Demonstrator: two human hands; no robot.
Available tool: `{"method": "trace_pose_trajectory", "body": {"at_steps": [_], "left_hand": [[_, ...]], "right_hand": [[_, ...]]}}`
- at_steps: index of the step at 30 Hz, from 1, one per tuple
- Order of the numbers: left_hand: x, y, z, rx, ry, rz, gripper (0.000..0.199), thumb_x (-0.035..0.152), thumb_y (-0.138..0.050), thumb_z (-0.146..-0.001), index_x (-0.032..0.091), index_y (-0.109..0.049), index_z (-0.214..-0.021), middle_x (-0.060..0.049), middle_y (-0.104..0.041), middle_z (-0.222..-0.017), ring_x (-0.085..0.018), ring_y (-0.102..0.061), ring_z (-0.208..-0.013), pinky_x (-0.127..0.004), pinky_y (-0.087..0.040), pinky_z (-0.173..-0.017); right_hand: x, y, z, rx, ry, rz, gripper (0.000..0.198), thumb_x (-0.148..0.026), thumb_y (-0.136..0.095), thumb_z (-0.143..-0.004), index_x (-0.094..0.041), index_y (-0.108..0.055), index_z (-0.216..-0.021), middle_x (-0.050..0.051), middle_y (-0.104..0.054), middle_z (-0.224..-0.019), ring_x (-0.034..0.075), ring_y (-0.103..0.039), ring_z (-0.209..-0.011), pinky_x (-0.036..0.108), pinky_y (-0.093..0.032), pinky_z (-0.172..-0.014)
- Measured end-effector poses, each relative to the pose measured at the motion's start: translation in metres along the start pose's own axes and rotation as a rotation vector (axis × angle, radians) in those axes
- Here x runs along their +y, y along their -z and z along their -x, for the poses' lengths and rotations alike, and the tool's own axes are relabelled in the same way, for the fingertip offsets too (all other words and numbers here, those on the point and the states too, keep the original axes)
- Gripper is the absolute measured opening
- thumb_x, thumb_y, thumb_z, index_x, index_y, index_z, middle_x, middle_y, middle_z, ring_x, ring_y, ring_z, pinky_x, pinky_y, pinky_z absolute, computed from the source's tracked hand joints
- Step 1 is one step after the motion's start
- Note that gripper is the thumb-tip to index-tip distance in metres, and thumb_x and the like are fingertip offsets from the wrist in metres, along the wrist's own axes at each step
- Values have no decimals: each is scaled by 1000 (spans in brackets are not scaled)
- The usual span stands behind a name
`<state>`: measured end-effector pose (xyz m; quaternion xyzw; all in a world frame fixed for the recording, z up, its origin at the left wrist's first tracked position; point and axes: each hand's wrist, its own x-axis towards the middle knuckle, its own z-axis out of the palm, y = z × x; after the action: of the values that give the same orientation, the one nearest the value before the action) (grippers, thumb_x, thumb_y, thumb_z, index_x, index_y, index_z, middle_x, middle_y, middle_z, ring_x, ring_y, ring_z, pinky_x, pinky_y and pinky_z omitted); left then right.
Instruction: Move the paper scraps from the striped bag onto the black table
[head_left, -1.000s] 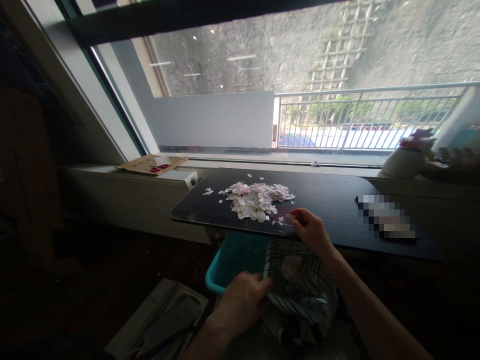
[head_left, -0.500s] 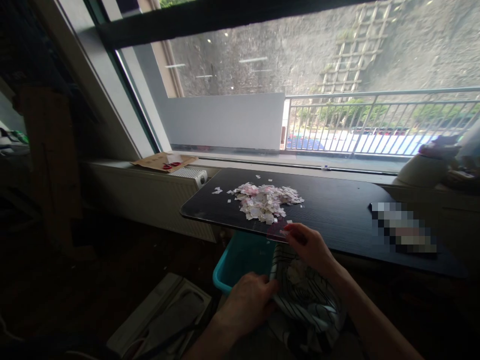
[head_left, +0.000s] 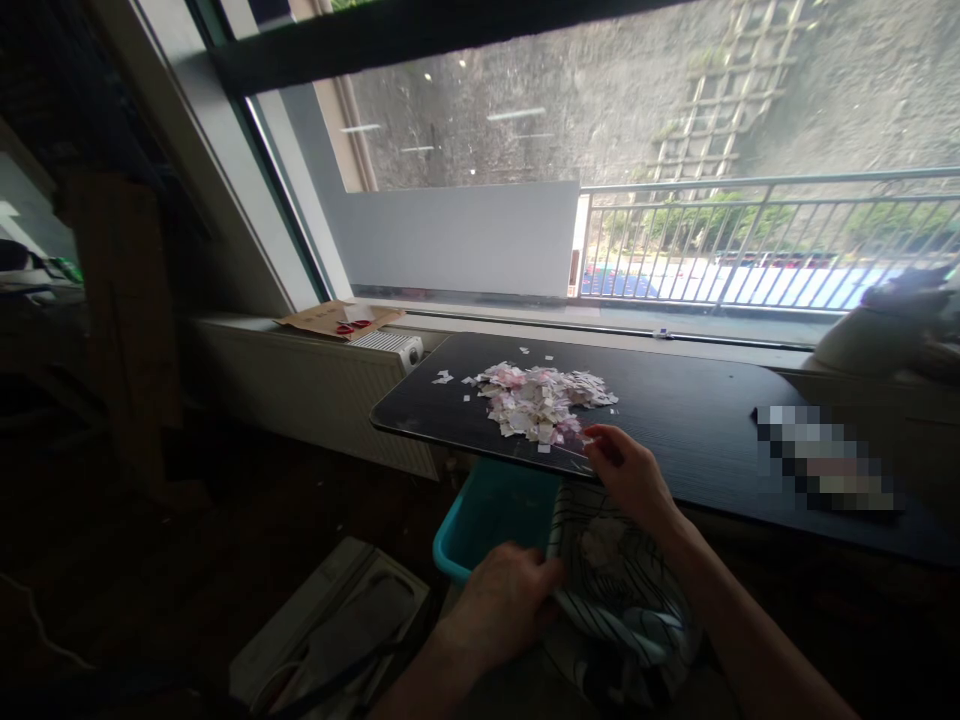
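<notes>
A heap of small white and pinkish paper scraps (head_left: 532, 400) lies on the black tabletop (head_left: 675, 400), with a few loose pieces around it. My right hand (head_left: 626, 465) is at the table's front edge beside the heap. Its thumb and fingers are curled together at the nearest scraps; whether a scrap is between them is hard to see. Below the edge, my left hand (head_left: 504, 598) has its fingers closed on the near left edge of a striped cloth bag (head_left: 630, 610). Some pale scraps (head_left: 604, 540) lie inside the bag. A turquoise plastic bin (head_left: 457, 535) stands left of it.
Red-handled scissors (head_left: 352, 327) rest on brown cardboard (head_left: 322, 318) on the left sill, above a radiator (head_left: 337, 395). A blurred flat object (head_left: 825, 460) is at the table's right. A white box (head_left: 322, 620) sits on the floor. A window runs behind the table.
My right hand has moved slightly up and away, towards the heap. A pinkish piece near its fingertips is now at the heap's front edge. My left hand stays on the bag's edge.
</notes>
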<state>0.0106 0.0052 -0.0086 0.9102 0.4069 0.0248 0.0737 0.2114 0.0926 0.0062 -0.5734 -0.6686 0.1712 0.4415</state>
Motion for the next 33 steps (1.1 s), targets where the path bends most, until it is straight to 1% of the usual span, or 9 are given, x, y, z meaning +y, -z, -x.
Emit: {"method": "trace_pose_trajectory", "body": {"at_steps": [5, 8, 12, 14, 19, 23, 26, 29, 33], "left_hand": [[1, 1, 1, -4, 5, 2, 13, 25, -58, -83, 23, -59, -95, -1, -65, -81, -23, -62, -74, -30, -47, -64], [1, 2, 0, -13, 9, 9, 15, 24, -58, -82, 24, -59, -97, -1, -65, -82, -23, -62, -75, -29, -47, -64], [1, 1, 0, -11, 13, 5, 13, 23, -58, -81, 23, -58, -94, -1, -65, -83, -22, -61, -75, -29, -47, -65], [0, 1, 0, -11, 14, 0, 12, 23, -58, -81, 23, -58, -93, -1, -64, -82, -22, -60, -75, -29, -46, -65], [0, 0, -1, -19, 16, 13, 12, 21, -58, -82, 23, -58, -94, -1, -64, -83, -22, -59, -76, -28, -45, -67], [-2, 0, 0, -17, 26, 38, 12, 20, -58, -82, 24, -58, -94, 0, -63, -84, -21, -58, -77, -28, -44, -67], [-7, 0, 3, -7, 53, 72, 13, 19, -58, -82, 24, -58, -94, 0, -63, -85, -20, -58, -78, -28, -42, -68], [-15, -2, 8, 22, 92, 124, 16, 17, -59, -81, 24, -57, -95, 1, -63, -88, -19, -58, -81, -28, -41, -70], [-22, -2, 11, 46, 92, 191, 20, 15, -61, -79, 24, -57, -97, 1, -63, -89, -19, -58, -82, -28, -40, -72]], "right_hand": [[-4, -4, -1, -45, 38, 17, 27, -35, -53, -80, -19, -65, -99, -2, -59, -66, 12, -51, -58, 24, -41, -58], [-2, -1, -1, -56, 47, 13, 27, -35, -53, -80, -20, -65, -99, -2, -60, -66, 12, -52, -58, 24, -41, -58], [6, 16, -4, 82, -20, 38, 31, -39, -54, -78, -19, -65, -99, 1, -64, -71, 14, -56, -62, 26, -44, -61], [11, 27, -5, 118, -57, 93, 32, -40, -54, -78, -19, -65, -99, 2, -66, -72, 16, -58, -63, 28, -44, -62], [16, 47, -3, 64, -77, 213, 29, -36, -51, -77, -20, -65, -97, 1, -66, -68, 17, -60, -63, 29, -44, -63], [15, 47, -3, 90, -78, 199, 28, -37, -52, -77, -20, -65, -95, 1, -67, -70, 17, -60, -63, 28, -44, -62], [12, 47, -2, 62, -70, 210, 26, -35, -51, -77, -20, -64, -93, 1, -65, -67, 16, -59, -61, 27, -42, -60], [7, 54, 5, 30, -100, 268, 24, -33, -51, -76, -20, -65, -92, 0, -65, -67, 16, -59, -61, 27, -41, -59], [-2, 66, 19, -11, -120, 284, 23, -31, -52, -73, -21, -65, -89, 0, -67, -68, 16, -60, -61, 27, -41, -59]]}}
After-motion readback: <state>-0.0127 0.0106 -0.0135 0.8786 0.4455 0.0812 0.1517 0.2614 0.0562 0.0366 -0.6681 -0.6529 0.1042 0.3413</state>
